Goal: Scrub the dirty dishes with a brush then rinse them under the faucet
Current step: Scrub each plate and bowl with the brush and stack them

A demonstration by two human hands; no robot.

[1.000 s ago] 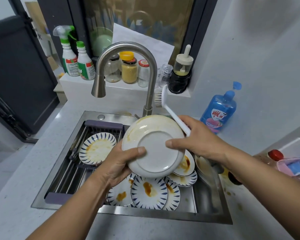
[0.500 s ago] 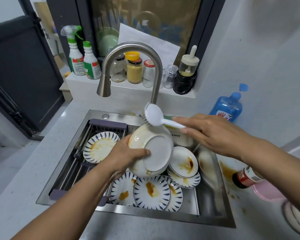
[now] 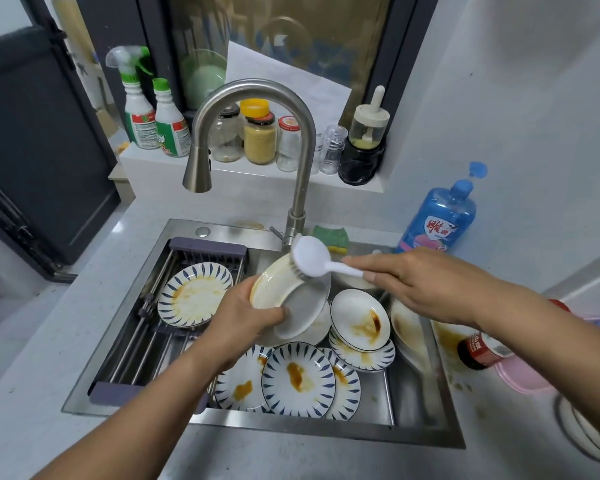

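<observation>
Brush (image 3: 308, 255) bristles-down in right hand (image 3: 420, 289)

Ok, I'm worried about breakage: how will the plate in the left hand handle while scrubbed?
Probably stiff and breakable: the plate looks like glazed ceramic. Likely slippery, since its rim looks smeared and the left hand grips one edge only. The brush pressing its upper rim could tilt it.

Bare left hand (image 3: 246, 317), bare right hand (image 3: 423, 285), forearms uncovered to the frame edge, short plain nails.
</observation>
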